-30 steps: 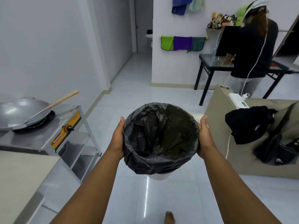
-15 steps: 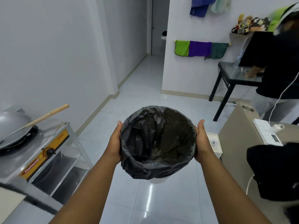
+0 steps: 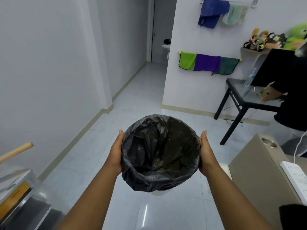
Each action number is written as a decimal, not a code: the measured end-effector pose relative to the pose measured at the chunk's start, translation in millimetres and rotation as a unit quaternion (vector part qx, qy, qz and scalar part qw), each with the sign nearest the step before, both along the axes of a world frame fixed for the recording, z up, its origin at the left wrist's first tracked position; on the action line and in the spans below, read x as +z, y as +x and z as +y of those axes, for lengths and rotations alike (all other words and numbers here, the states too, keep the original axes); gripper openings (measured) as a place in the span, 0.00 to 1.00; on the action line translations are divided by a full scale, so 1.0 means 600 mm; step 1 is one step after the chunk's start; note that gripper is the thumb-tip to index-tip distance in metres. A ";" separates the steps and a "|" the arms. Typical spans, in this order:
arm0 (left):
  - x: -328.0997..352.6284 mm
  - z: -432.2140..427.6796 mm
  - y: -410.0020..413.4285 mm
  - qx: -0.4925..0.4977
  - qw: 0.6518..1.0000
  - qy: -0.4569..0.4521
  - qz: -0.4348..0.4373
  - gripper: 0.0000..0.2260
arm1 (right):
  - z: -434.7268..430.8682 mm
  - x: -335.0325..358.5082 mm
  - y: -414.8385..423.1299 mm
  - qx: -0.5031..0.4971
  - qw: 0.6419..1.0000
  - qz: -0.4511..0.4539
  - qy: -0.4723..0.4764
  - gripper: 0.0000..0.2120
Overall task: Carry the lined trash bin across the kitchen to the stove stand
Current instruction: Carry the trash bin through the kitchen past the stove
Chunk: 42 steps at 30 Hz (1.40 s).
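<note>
I hold a small white trash bin (image 3: 160, 153) lined with a black plastic bag, out in front of me above the tiled floor. My left hand (image 3: 116, 151) presses its left side and my right hand (image 3: 206, 152) its right side. The bag folds over the rim and hides most of the bin; only a white strip shows at the bottom. The steel stove stand (image 3: 18, 195) with its yellow front panel is at the lower left edge, to the left of the bin and apart from it. A wooden handle (image 3: 15, 152) sticks out above the stand.
A beige counter (image 3: 259, 176) with a white power strip (image 3: 295, 178) stands at right. A black table (image 3: 245, 103) and a person in black are at the far right. Coloured cloths (image 3: 207, 63) hang on the wall ahead. A hallway runs straight on.
My view has moved forward and turned right: the stove stand and wok have slid to the lower left edge, the wok out of sight. Both hands keep the same hold on the bin.
</note>
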State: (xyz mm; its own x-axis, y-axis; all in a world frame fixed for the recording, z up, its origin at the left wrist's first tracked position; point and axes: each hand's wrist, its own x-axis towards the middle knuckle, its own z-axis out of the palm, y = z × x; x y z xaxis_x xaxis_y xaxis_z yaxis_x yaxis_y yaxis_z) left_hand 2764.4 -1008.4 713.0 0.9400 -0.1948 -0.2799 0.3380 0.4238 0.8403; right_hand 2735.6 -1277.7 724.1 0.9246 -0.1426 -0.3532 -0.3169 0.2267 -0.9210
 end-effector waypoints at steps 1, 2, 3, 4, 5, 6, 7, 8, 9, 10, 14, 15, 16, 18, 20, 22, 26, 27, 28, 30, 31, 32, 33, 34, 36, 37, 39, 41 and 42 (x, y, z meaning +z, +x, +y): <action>0.002 0.001 0.035 0.001 1.000 0.005 0.000 0.26 | -0.002 0.001 0.036 0.000 1.000 -0.004 0.002 0.38; 0.003 0.001 0.070 0.001 1.000 0.005 0.000 0.26 | -0.002 0.003 0.070 -0.001 1.000 -0.006 0.004 0.38; 0.003 0.003 0.101 0.001 1.000 0.004 0.001 0.27 | 0.000 0.005 0.102 -0.001 1.000 -0.004 0.004 0.39; 0.004 0.003 0.129 0.006 1.000 0.006 0.003 0.27 | 0.003 0.006 0.130 0.000 1.000 0.000 0.006 0.39; 0.003 0.005 0.156 0.011 1.000 0.008 0.005 0.27 | 0.005 0.006 0.159 0.001 1.000 0.003 0.008 0.39; 0.002 0.007 0.183 0.012 1.000 0.006 0.006 0.27 | 0.008 0.007 0.189 0.003 1.000 0.002 0.013 0.38; 0.000 0.008 0.210 0.016 1.000 0.003 0.005 0.27 | 0.008 0.006 0.219 0.006 1.000 0.000 0.017 0.37; -0.003 0.011 0.236 0.022 1.000 0.001 0.007 0.27 | 0.009 0.004 0.249 0.014 1.000 -0.003 0.021 0.36; -0.009 0.013 0.262 0.026 1.000 -0.002 0.006 0.27 | 0.010 0.004 0.278 0.024 0.999 -0.002 0.025 0.35; -0.014 0.016 0.287 0.035 0.999 0.000 0.007 0.27 | 0.012 0.002 0.309 0.035 0.999 -0.001 0.029 0.35; -0.032 0.025 0.379 0.077 0.997 -0.006 0.018 0.27 | 0.025 -0.012 0.447 0.077 0.996 -0.001 0.036 0.36; -0.040 0.029 0.412 0.098 0.995 -0.005 0.017 0.27 | 0.029 -0.019 0.499 0.099 0.995 0.008 0.030 0.36; -0.044 0.033 0.438 0.117 0.993 -0.004 0.018 0.27 | 0.037 -0.024 0.541 0.115 0.993 0.012 0.027 0.37; -0.043 0.040 0.452 0.130 0.991 -0.011 0.018 0.25 | 0.049 -0.030 0.576 0.118 0.993 0.019 0.018 0.38; -0.045 0.053 0.491 0.171 0.985 -0.003 0.025 0.25 | 0.068 -0.029 0.653 0.162 0.986 0.032 0.008 0.43; -0.044 0.072 0.525 0.222 0.975 -0.001 0.025 0.27 | 0.099 -0.027 0.729 0.206 0.978 0.036 -0.002 0.42; -0.055 0.127 0.566 0.320 0.947 -0.003 0.025 0.26 | 0.186 -0.027 0.838 0.293 0.955 0.036 -0.014 0.39; -0.056 0.139 0.569 0.338 0.941 -0.009 0.024 0.25 | 0.211 -0.031 0.855 0.313 0.949 0.040 -0.014 0.39; -0.058 0.153 0.571 0.354 0.935 -0.016 0.025 0.25 | 0.236 -0.035 0.871 0.332 0.942 0.042 -0.011 0.37; -0.063 0.189 0.574 0.380 0.924 -0.023 0.032 0.26 | 0.291 -0.046 0.901 0.366 0.930 0.044 -0.003 0.34; -0.068 0.210 0.576 0.396 0.917 -0.023 0.037 0.26 | 0.319 -0.051 0.914 0.380 0.924 0.045 -0.004 0.33; -0.073 0.231 0.578 0.416 0.908 -0.022 0.042 0.27 | 0.347 -0.059 0.926 0.394 0.918 0.044 -0.012 0.33; -0.081 0.252 0.578 0.431 0.901 -0.019 0.048 0.27 | 0.375 -0.067 0.936 0.409 0.911 0.042 -0.022 0.35; -0.088 0.272 0.579 0.439 0.896 -0.017 0.054 0.27 | 0.402 -0.075 0.944 0.423 0.904 0.043 -0.033 0.37; -0.107 0.314 0.580 0.458 0.887 -0.020 0.059 0.27 | 0.456 -0.090 0.956 0.440 0.895 0.044 -0.061 0.39; -0.117 0.334 0.581 0.469 0.881 -0.020 0.062 0.27 | 0.480 -0.098 0.963 0.449 0.890 0.040 -0.070 0.39; -0.142 0.385 0.585 0.500 0.863 -0.009 0.071 0.27 | 0.544 -0.121 0.986 0.474 0.875 0.038 -0.091 0.37; -0.146 0.398 0.586 0.506 0.860 -0.006 0.071 0.28 | 0.566 -0.132 0.995 0.486 0.866 0.039 -0.116 0.40; -0.153 0.410 0.586 0.517 0.853 -0.008 0.077 0.29 | 0.584 -0.144 1.002 0.497 0.857 0.042 -0.128 0.41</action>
